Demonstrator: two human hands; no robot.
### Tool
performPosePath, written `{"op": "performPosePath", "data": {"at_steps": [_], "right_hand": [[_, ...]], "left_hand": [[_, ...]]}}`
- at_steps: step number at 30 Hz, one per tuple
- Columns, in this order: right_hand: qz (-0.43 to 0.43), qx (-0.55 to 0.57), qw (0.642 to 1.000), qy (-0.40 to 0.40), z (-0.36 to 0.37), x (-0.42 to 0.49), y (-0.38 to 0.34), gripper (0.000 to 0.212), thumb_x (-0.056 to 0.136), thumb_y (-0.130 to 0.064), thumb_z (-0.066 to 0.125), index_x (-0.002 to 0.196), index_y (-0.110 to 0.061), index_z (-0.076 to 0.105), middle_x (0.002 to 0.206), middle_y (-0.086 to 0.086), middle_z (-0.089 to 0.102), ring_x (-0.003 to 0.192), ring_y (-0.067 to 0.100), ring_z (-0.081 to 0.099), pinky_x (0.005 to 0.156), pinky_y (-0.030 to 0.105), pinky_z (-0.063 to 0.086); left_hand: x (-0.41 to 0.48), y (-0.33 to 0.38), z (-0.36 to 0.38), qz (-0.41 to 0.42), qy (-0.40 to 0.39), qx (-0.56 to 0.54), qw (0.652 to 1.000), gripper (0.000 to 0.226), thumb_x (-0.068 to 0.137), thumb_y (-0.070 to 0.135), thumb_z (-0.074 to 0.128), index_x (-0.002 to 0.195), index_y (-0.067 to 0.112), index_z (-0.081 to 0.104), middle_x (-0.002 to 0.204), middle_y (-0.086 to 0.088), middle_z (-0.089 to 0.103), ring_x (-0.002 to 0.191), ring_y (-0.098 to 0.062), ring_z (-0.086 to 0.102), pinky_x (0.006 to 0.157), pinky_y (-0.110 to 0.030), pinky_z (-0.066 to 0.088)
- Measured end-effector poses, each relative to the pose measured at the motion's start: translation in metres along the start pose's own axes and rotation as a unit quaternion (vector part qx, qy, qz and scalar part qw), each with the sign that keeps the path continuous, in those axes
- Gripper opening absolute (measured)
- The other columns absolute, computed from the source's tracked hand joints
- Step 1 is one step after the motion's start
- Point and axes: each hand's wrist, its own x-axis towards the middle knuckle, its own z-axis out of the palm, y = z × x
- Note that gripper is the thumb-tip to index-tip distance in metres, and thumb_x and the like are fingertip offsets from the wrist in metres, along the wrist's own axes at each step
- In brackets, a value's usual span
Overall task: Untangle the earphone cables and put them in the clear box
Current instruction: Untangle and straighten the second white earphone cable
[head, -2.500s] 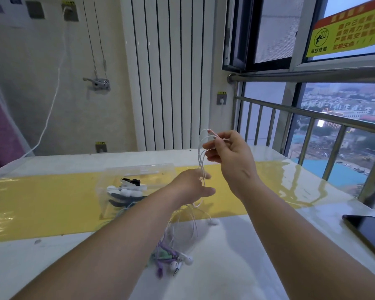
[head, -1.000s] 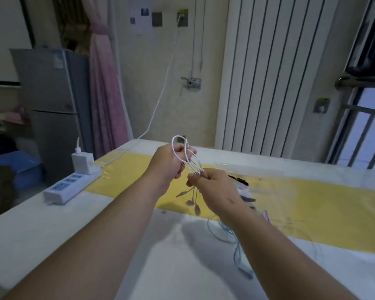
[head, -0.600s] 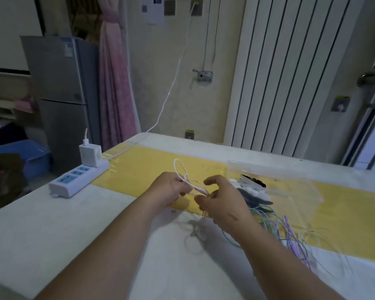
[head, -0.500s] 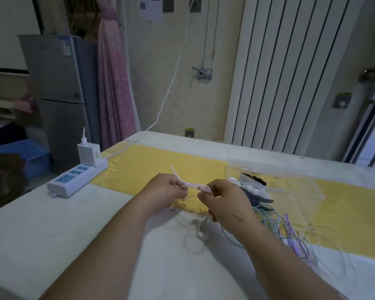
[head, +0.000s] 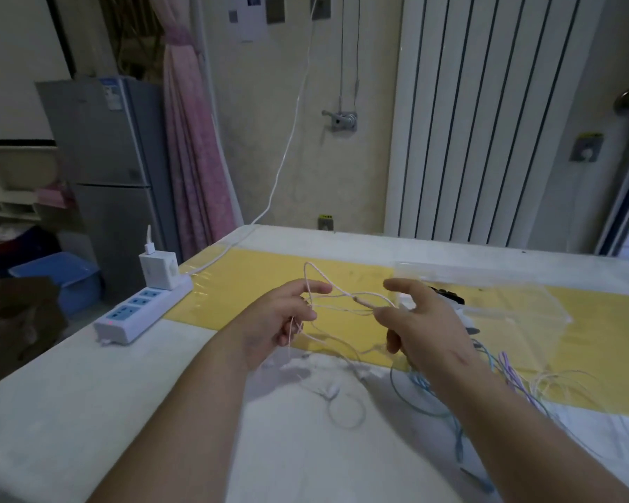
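At the centre of the frame a white earphone cable is held stretched between the two hands above the table: it is gripped in the curled fingers of the left hand and pinched at the thumb of the right hand, whose index finger is extended. The clear box is seen right of centre on the yellow mat, and more tangled cables are spread at the lower right

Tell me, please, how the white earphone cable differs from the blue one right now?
The white earphone cable is held up, stretched between the left hand and right hand; the blue earphone cable lies untouched on the table. White is pale, blue teal. Neither is in the clear box.
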Motion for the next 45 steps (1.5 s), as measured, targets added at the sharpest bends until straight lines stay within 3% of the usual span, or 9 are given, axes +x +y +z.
{"op": "performPosePath", "data": {"at_steps": [5,9,14,18,23,28,34,40,45], "right_hand": [[-0.035,0.049,0.998,0.035,-0.003,-0.001,-0.002,0.009,0.087,-0.018,0.060,0.093,-0.025,0.061,0.050,0.003,0.063,0.041,0.010,0.042,0.052,0.028,0.032],[-0.076,0.093,0.987,0.108,-0.006,0.000,-0.003,0.017,0.087,-0.013,0.063,0.071,-0.013,0.064,0.046,-0.004,0.053,0.043,0.012,0.040,0.047,0.023,0.036],[-0.048,0.164,0.974,0.152,-0.009,0.002,-0.005,0.027,0.088,-0.020,0.053,0.065,-0.011,0.065,0.046,-0.001,0.045,0.051,0.018,0.040,0.061,0.041,0.039],[-0.022,0.199,0.963,0.182,-0.011,0.000,-0.009,0.035,0.098,-0.026,0.043,0.074,-0.006,0.061,0.049,0.006,0.038,0.043,0.013,0.035,0.051,0.030,0.034],[-0.026,0.228,0.949,0.216,-0.015,0.001,-0.013,0.040,0.102,-0.030,0.037,0.075,-0.007,0.056,0.052,0.006,0.034,0.039,0.010,0.029,0.034,0.017,0.025],[-0.043,0.177,0.970,0.162,-0.013,0.002,-0.008,0.027,0.093,-0.017,0.048,0.074,0.000,0.057,0.050,0.005,0.037,0.046,0.015,0.033,0.055,0.032,0.035],[-0.074,0.147,0.980,0.114,-0.012,0.003,-0.006,0.021,0.080,-0.023,0.046,0.071,-0.012,0.061,0.049,-0.003,0.045,0.048,0.011,0.038,0.056,0.030,0.032],[-0.105,-0.062,0.991,0.061,0.000,0.004,-0.005,0.024,0.097,-0.028,0.050,0.085,-0.025,0.071,0.080,-0.011,0.062,0.066,0.000,0.051,0.060,0.021,0.036],[-0.132,-0.217,0.965,0.064,0.013,0.009,0.001,0.025,0.095,-0.028,0.055,0.117,-0.027,0.068,0.097,-0.008,0.052,0.084,0.007,0.049,0.072,0.022,0.033]], "left_hand": [[0.004,-0.001,0.002,-0.008,0.136,0.049,0.989,0.021,0.086,0.018,0.066,0.067,0.018,0.076,0.058,0.005,0.043,0.056,-0.014,0.033,0.051,-0.027,0.020],[0.004,0.003,0.002,-0.018,0.218,0.060,0.974,0.022,0.091,0.026,0.062,0.079,0.014,0.077,0.078,0.003,0.059,0.062,-0.013,0.043,0.058,-0.030,0.032],[0.009,-0.001,-0.003,0.005,0.302,0.005,0.953,0.017,0.092,0.013,0.060,0.090,0.021,0.075,0.083,0.001,0.068,0.068,-0.010,0.053,0.060,-0.027,0.038],[0.010,0.000,-0.005,-0.012,0.259,-0.090,0.962,0.019,0.095,0.009,0.054,0.088,0.013,0.071,0.061,-0.005,0.051,0.044,-0.012,0.036,0.038,-0.018,0.025],[0.013,0.001,-0.010,-0.067,0.292,-0.054,0.953,0.025,0.092,0.003,0.050,0.080,0.017,0.066,0.062,-0.003,0.040,0.049,-0.017,0.031,0.042,-0.017,0.023],[0.008,0.000,-0.005,-0.051,0.240,0.030,0.969,0.040,0.080,-0.016,0.047,0.082,0.016,0.072,0.080,-0.004,0.060,0.067,-0.019,0.053,0.057,-0.028,0.047],[0.001,0.004,-0.003,0.013,0.087,-0.107,0.990,0.023,0.075,-0.020,0.056,0.080,-0.001,0.067,0.080,-0.013,0.060,0.066,-0.021,0.060,0.059,-0.027,0.056],[-0.008,0.017,0.004,0.107,0.071,-0.035,0.991,0.014,0.050,0.003,0.045,0.063,0.006,0.044,0.062,-0.005,0.038,0.056,-0.017,0.027,0.050,-0.031,0.017],[-0.007,0.019,0.012,0.105,0.083,-0.010,0.991,0.011,0.053,0.011,0.046,0.054,0.012,0.035,0.064,-0.009,0.024,0.064,-0.026,0.015,0.052,-0.034,0.011]]}}
